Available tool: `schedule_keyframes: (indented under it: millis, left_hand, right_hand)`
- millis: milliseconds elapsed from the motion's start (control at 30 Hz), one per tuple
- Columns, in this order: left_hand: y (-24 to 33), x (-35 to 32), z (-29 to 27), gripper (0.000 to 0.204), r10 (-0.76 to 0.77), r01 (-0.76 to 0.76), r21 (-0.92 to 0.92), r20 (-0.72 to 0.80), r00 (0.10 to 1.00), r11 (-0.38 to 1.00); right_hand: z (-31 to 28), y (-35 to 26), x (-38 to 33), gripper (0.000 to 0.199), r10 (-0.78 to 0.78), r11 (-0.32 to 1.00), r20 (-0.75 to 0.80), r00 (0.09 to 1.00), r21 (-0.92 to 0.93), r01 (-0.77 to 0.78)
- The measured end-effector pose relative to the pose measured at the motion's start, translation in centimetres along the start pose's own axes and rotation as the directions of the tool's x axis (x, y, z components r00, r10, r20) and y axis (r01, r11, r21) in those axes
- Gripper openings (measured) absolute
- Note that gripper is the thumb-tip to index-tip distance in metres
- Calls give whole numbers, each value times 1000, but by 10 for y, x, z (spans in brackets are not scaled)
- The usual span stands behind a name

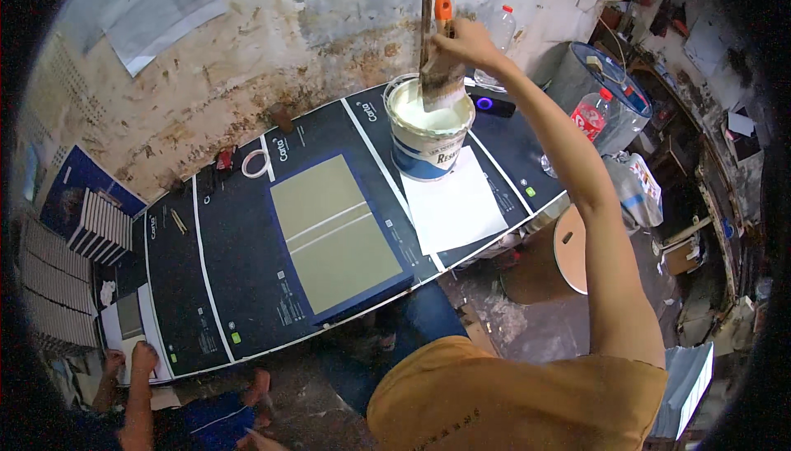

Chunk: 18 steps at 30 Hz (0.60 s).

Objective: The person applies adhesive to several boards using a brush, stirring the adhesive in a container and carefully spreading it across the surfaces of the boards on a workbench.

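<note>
Paintbrush (444, 80), wide, orange-handled, gripped in right hand (463, 44) inside white-and-blue plastic bucket (428, 163); olive-grey boards (317, 200) already laid out, no white coating visible; left hand unseen, grip untellable.

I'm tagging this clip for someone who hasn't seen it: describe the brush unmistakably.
Find the dark table along the stained wall, then the white and blue bucket toward its right end. At the bucket's mouth, the right hand holds the brush. Its orange handle and broad bristles set it apart from the thin brown stick beside it.
</note>
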State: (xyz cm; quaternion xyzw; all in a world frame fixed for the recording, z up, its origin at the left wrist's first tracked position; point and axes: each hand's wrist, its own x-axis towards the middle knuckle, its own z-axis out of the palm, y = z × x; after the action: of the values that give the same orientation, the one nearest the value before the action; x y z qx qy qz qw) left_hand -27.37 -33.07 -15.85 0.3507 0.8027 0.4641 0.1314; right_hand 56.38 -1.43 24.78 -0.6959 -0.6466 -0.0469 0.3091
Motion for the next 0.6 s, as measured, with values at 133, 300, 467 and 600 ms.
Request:
schedule_keyframes:
  millis: [133,300,467,600]
  left_hand:
    - [-55,-104,-10,43,-223,221,62,37,974,973]
    - [-96,-144,-42,42,-251,248,78,34,967,966]
    - [14,-29,-18,38,410,-410,16,-79,909,912]
    - [197,-16,58,40,55,70,-765,137,989,640]
  right_hand:
    - [21,-10,-2,47,55,996,212,976,-83,-38]
    - [33,-8,14,37,82,982,385,919,-189,-8]
    - [16,-27,45,39,178,970,482,858,-233,-70]
    - [15,-71,53,36,123,956,526,841,-289,41]
